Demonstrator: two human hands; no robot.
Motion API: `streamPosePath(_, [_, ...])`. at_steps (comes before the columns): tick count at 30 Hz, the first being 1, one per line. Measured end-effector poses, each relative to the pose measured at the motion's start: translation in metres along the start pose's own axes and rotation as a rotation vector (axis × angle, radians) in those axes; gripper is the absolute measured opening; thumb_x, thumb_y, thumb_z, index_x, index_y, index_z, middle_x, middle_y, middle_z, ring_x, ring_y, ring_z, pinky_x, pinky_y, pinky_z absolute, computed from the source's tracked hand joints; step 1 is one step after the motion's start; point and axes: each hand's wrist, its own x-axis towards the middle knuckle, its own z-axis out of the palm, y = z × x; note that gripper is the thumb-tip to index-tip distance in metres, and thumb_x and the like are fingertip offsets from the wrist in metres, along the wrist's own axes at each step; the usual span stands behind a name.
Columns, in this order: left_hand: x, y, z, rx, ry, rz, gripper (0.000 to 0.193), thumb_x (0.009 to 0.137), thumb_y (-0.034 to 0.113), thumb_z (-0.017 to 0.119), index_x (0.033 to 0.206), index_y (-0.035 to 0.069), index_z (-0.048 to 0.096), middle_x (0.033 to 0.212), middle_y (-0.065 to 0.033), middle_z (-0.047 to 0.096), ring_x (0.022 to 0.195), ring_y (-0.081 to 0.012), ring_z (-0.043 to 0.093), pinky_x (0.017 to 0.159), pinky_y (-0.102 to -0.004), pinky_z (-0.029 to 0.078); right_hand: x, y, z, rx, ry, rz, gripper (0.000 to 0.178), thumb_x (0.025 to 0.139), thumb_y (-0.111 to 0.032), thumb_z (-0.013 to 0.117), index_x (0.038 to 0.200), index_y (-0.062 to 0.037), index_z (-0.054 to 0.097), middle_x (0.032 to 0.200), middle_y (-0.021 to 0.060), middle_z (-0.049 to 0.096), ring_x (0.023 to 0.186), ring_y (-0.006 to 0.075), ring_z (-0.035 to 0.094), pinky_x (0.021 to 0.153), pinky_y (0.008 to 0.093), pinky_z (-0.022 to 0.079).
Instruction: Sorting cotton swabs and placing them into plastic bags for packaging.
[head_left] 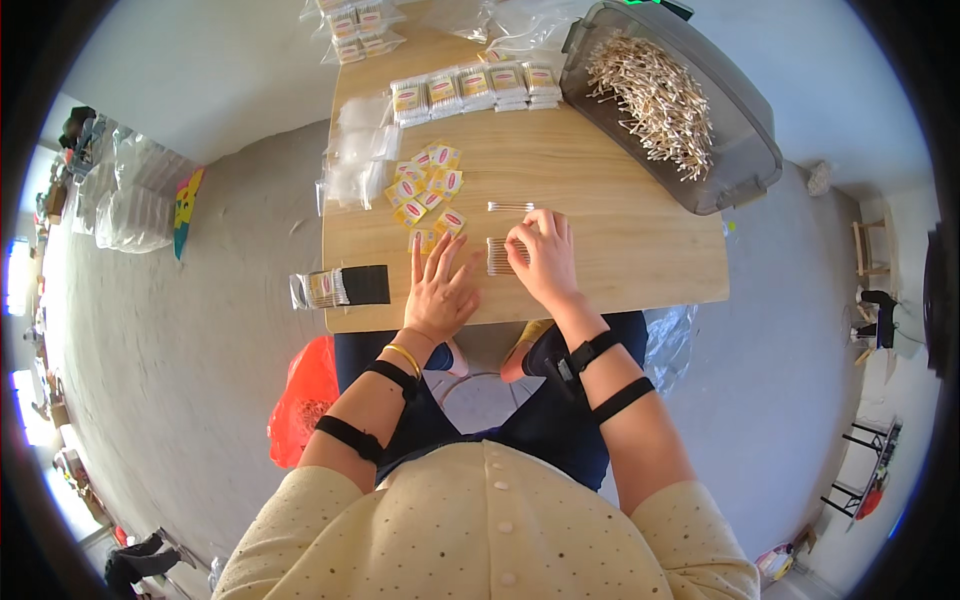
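Observation:
On the wooden table, a neat row of cotton swabs (496,257) lies side by side near the front edge. My right hand (548,262) is over its right part, fingers bent and closed down on the swabs; the fingertips partly hide what they grip. A few more swabs (511,206) lie just beyond that row. To the left, my left hand (440,295) rests with fingers spread and nothing held. Its fingertips reach the nearest of several small yellow-and-white cards (450,221), which lie loosely scattered ahead of it.
A grey plastic bin (740,150) heaped with loose swabs (655,100) stands tilted at the far right. Packed swab bundles (475,88) line the back. Clear bags (360,150) lie at the left, with a swab pack on a black strip (366,285) nearer. A red bag (305,395) sits below.

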Motion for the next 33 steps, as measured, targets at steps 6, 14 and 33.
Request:
streamPosePath(6, [0.0,0.0,0.0,-0.016,-0.003,-0.031,0.062,0.094,0.039,0.062,0.149,0.013,0.049,0.158,-0.0138,0.04,0.152,-0.0349,0.03,0.129,-0.0625,0.008,0.023,0.005,-0.002,-0.071,-0.128,-0.105,0.008,0.077,-0.011,0.075,0.077,-0.0124,0.068,0.106,0.0039,0.055,0.107,0.0282,0.053,0.097,0.045,0.045])
streamPosePath(14, [-0.002,-0.004,0.002,-0.055,0.006,-0.06,0.062,0.096,0.041,0.06,0.147,0.008,0.049,0.157,-0.0127,0.042,0.153,-0.0327,0.031,0.129,-0.0601,0.01,0.043,0.001,-0.007,-0.195,-0.256,-0.215,0.009,0.077,-0.013,0.076,0.076,-0.0124,0.068,0.1,0.0018,0.056,0.105,0.0245,0.053,0.097,0.0416,0.046])
streamPosePath(33, [-0.002,0.027,-0.068,-0.97,0.11,-0.327,0.022,0.091,0.02,0.077,0.102,0.002,0.072,0.1,-0.0084,0.073,0.096,-0.0194,0.068,0.092,-0.0364,0.05,0.009,-0.058,-0.063,0.363,-0.358,-0.011,0.011,0.08,-0.018,0.079,0.085,-0.0095,0.074,0.105,0.008,0.063,0.108,0.0315,0.058,0.097,0.0435,0.046])
